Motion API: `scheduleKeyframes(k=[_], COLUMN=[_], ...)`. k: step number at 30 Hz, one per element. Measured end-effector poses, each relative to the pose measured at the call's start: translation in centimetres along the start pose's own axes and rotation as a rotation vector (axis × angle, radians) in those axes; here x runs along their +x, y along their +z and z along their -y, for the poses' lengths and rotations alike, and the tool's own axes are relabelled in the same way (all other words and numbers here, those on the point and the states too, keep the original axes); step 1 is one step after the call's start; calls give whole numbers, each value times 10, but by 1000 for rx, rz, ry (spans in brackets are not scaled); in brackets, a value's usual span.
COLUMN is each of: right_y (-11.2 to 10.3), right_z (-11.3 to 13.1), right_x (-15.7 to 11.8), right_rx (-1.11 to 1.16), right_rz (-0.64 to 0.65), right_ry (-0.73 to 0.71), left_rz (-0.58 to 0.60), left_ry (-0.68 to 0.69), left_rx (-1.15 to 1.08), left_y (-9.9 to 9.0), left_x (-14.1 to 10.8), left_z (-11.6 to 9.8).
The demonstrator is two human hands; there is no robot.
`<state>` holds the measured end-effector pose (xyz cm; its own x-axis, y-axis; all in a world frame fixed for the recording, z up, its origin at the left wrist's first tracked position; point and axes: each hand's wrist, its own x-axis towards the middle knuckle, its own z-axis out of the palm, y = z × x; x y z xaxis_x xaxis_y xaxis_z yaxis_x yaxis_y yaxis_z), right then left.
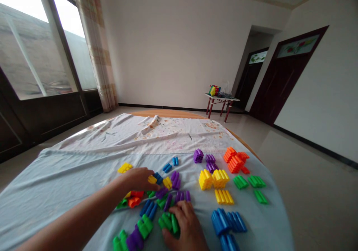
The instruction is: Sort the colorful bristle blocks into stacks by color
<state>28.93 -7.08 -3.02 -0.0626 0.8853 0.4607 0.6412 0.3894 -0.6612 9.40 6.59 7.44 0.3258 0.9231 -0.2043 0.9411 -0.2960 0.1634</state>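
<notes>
Many ribbed plastic building pieces lie on a pale blue cloth [56, 184] over a table. My left hand [138, 179] reaches forward and closes its fingertips on a yellow piece [152, 179] in the mixed pile. My right hand [186, 225] rests low in the view, fingers curled over a green piece [167, 221]. To the right lie sorted groups: purple pieces [205, 159], orange pieces [235, 160], yellow pieces [214, 179], green pieces [251, 184] and blue pieces [226, 223].
A stained white cloth [145, 133] covers the far half of the table. A small red-legged table [220, 103] with toys stands by the far wall. Dark doors [282, 79] are on the right, large windows [33, 49] and a curtain on the left.
</notes>
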Motion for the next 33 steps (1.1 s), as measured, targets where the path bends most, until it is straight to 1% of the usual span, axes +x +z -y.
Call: scheduleKeyframes(k=[2,4,5,7,10,12,14,17,20,23,25,26,27,28,30,31,32,33], right_y=[-1,-3,-3,-4,-4,-5,-7,-11,-14,-15,-16,-17,-17,-17,-18,-18,-18,-18], right_z=[0,1,1,1,2,3,4,7,9,9,9,9,10,10,11,12,12,11], right_x=[0,1,1,2,3,3,4,4,4,4,4,5,5,5,5,5,5,4], right_rx=[6,15,19,21,18,16,13,8,-4,-23,-28,-31,-34,-38,-48,-54,-58,-61], right_rz=[1,-1,0,2,11,18,27,61,86,99,108,110,111,111,104,99,94,92], right_ry=[-3,-11,-16,-22,-20,-12,-5,-6,-4,-16,-28,-31,-33,-34,-37,-40,-43,-46], left_rz=[-13,-80,-123,-166,-156,-136,-130,-128,-117,-71,-45,-50,-76,-126,-241,-274,-279,-264], left_ry=[3,27,44,86,109,122,141,149,136,183,215,208,175,122,-44,-125,-194,-232], left_rx=[21,32,28,9,-18,-29,-37,-52,-72,-107,-137,-149,-156,-154,-119,-97,-80,-70], left_y=[-5,-4,-2,7,23,30,33,33,31,28,23,20,17,15,12,12,12,14], left_x=[9,27,37,56,75,78,76,67,51,33,22,19,16,15,15,15,15,15], left_z=[-9,-24,-33,-52,-73,-79,-78,-73,-67,-57,-43,-33,-20,-5,28,43,58,70])
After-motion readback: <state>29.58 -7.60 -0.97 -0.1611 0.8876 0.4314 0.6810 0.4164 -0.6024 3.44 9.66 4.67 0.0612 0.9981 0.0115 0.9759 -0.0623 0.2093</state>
